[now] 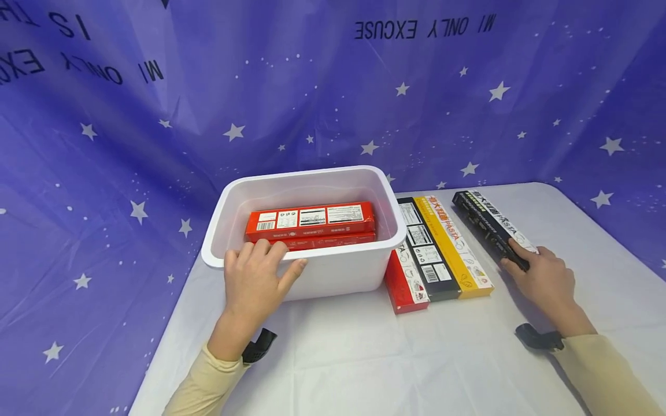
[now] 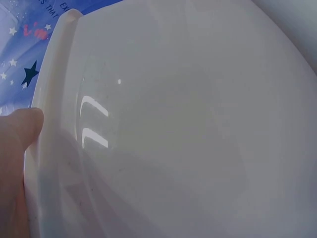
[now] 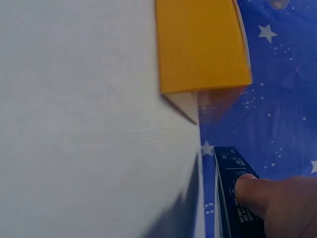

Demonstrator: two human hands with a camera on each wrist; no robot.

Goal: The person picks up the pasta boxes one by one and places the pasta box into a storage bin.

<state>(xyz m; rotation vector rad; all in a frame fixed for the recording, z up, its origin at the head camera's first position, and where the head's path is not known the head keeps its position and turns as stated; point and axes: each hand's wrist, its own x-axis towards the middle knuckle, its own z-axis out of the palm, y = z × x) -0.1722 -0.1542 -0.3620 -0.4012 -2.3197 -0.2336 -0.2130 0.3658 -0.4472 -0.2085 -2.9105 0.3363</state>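
My left hand [image 1: 255, 277] grips the near rim of a white plastic tub [image 1: 333, 271], fingers over the edge and thumb outside. In the left wrist view the thumb [image 2: 30, 126] lies against the rim. Inside the tub lie red pasta boxes [image 1: 312, 221], partly hidden by its near wall. At the right, my right hand [image 1: 546, 283] holds the near end of a black-and-white pasta box [image 1: 491, 222]. A shadow beneath suggests its near end is raised; the right wrist view shows the thumb on the box's dark side [image 3: 230, 186].
Beside the tub, a red pasta box [image 1: 408, 283], a dark pasta box [image 1: 429, 251] and a yellow pasta box [image 1: 452, 248] lie side by side on the white-covered table [image 1: 395, 364]. A purple star-patterned cloth [image 1: 312, 86] hangs behind.
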